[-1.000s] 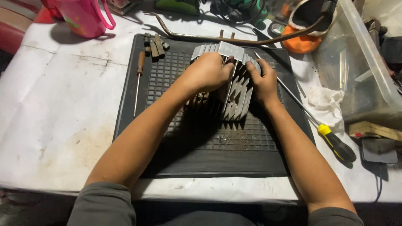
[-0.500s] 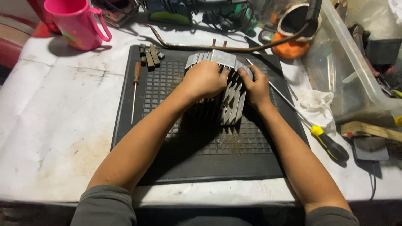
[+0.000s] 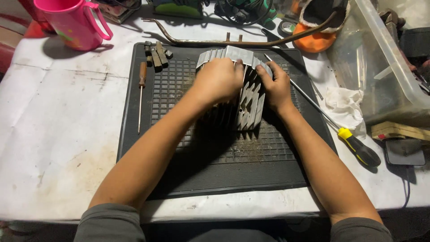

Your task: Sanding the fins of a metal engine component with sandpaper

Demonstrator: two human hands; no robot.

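A grey finned metal engine cylinder [image 3: 248, 105] stands on a black ribbed rubber mat [image 3: 224, 166] in the middle of the table. My left hand [image 3: 218, 80] grips its top from the left, fingers curled over the fins. My right hand [image 3: 275, 87] clasps its right side, thumb on the upper edge. Much of the cylinder's left part is hidden under my left hand and forearm.
On the mat lie a wooden-handled screwdriver [image 3: 141, 89] and several small metal pieces [image 3: 156, 54]. A long screwdriver with a yellow-black handle [image 3: 358, 145] lies to the right, near a white rag [image 3: 345, 105] and a clear plastic bin [image 3: 380, 62]. A pink mug [image 3: 74, 20] stands far left; a bent metal rod [image 3: 224, 42] lies behind the mat.
Both hands stay on the cylinder. My left hand has slid slightly further over its top. The view has tilted a little, otherwise the cylinder keeps its place.
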